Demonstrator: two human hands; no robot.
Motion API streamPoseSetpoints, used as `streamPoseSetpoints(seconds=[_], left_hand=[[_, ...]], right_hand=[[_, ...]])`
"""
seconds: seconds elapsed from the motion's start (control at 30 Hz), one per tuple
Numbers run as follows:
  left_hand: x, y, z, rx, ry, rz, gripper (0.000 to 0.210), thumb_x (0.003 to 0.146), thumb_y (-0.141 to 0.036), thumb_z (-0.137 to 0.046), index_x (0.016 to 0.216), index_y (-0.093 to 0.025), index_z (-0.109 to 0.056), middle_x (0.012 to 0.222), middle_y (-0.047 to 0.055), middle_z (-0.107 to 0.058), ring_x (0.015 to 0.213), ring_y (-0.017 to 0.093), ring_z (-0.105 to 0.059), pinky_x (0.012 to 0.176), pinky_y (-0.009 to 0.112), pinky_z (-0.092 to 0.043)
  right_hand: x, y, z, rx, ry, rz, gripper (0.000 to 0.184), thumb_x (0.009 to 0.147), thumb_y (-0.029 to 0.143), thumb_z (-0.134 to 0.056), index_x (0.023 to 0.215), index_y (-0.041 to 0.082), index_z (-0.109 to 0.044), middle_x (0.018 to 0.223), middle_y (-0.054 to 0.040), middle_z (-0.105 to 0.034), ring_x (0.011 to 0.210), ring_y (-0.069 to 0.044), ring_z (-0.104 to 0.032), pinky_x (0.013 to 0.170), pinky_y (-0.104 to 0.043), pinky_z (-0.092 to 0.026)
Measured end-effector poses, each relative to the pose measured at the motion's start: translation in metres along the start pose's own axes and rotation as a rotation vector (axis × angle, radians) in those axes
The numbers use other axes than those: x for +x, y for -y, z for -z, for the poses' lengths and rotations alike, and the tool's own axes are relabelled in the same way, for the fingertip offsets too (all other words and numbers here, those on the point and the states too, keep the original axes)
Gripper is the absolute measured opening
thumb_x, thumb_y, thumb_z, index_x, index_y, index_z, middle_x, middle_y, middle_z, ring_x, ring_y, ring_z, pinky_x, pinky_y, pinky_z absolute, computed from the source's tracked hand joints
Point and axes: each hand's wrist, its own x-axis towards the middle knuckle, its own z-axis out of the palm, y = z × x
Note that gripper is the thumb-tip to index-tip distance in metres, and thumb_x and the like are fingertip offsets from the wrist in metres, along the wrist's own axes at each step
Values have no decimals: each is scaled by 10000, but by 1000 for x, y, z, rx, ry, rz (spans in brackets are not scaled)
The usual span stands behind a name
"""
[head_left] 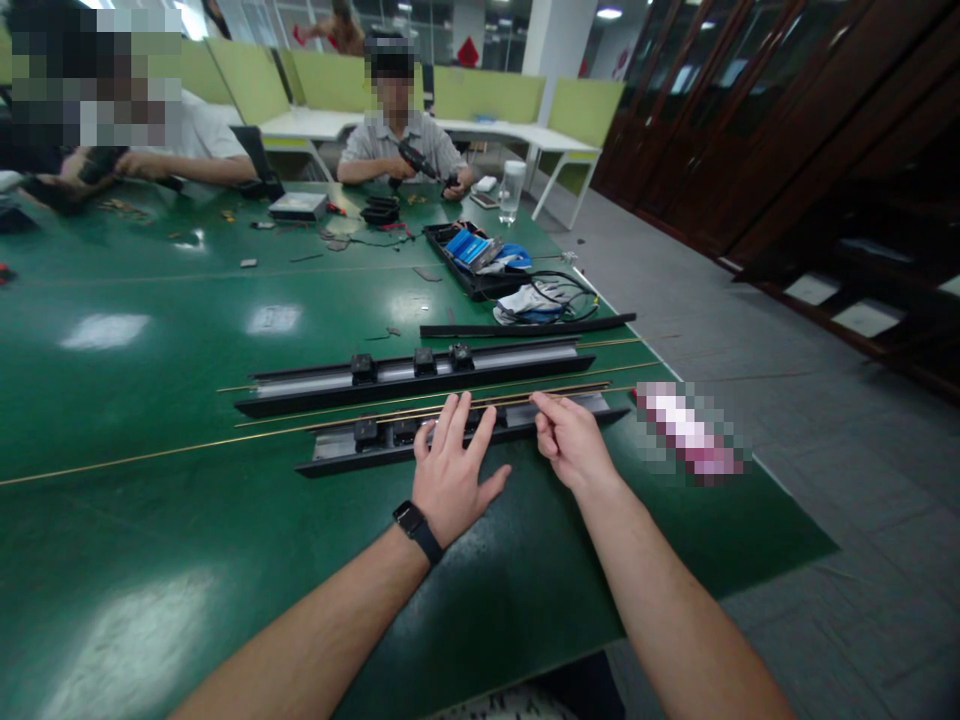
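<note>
My left hand (454,465), with a dark watch (409,518) on its wrist, lies with fingers spread over the nearer black channel (465,441). Its fingertips reach the thin gold-coloured rods along the channel's far edge. To the right, my right hand (574,437) is closed, with thumb and index finger pinching a thin gold-coloured rod (150,455). This rod stretches far left across the table. Small black blocks (366,433) sit inside the nearer channel, partly hidden by my left hand. Parallel behind it lies a second black channel (517,375) with three similar blocks (424,361).
A black strip (525,328), a glove (529,301) and a black tray (480,284) with blue items lie beyond the channels. A blurred pink object (690,435) is at right, near the table edge. Two people (405,145) sit across the green table (300,560).
</note>
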Motion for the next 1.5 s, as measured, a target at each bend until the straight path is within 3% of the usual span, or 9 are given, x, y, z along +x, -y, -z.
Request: streamPoseSetpoints(seconds=[0.2, 0.57, 0.93, 1.23, 1.5], left_hand=[[0, 0, 1, -1, 4, 3, 706, 876, -541, -596, 1504, -271, -421, 1646, 132, -234, 1518, 317, -229, 1132, 511, -261], [0, 1, 0, -2, -3, 1, 717, 868, -539, -608, 1506, -273, -418, 1646, 131, -233, 1516, 320, -235, 1137, 514, -259], [0, 1, 1, -2, 10, -1, 739, 858, -541, -626, 1512, -273, -409, 1643, 135, -242, 1515, 326, -235, 1131, 510, -257], [0, 1, 1, 4, 13, 3, 723, 866, -546, -609, 1508, -277, -413, 1647, 129, -231, 1519, 321, -226, 1137, 508, -257], [0, 1, 1, 2, 8, 0, 732, 860, -544, -618, 1509, -278, -412, 1647, 127, -235, 1515, 326, -235, 1132, 506, -258]], right_hand=[[0, 0, -2, -11, -18, -5, 392, 703, 398, -844, 717, 192, -511, 479, 63, -534, 261, -31, -336, 254, -146, -186], [1, -2, -2, -16, -24, 10, 360, 719, 428, -828, 783, 184, -572, 477, 61, -537, 260, -38, -335, 259, -157, -184], [0, 0, 0, 10, -1, -1, 301, 698, 344, -825, 788, 163, -602, 493, 55, -550, 264, -37, -349, 254, -159, -184], [0, -1, -4, 11, -58, -11, 360, 725, 418, -841, 759, 186, -567, 490, 66, -520, 267, -29, -341, 253, -141, -205], [2, -2, 0, -7, -28, 9, 330, 750, 423, -809, 809, 168, -608, 486, 48, -550, 257, -43, -345, 246, -157, -180]])
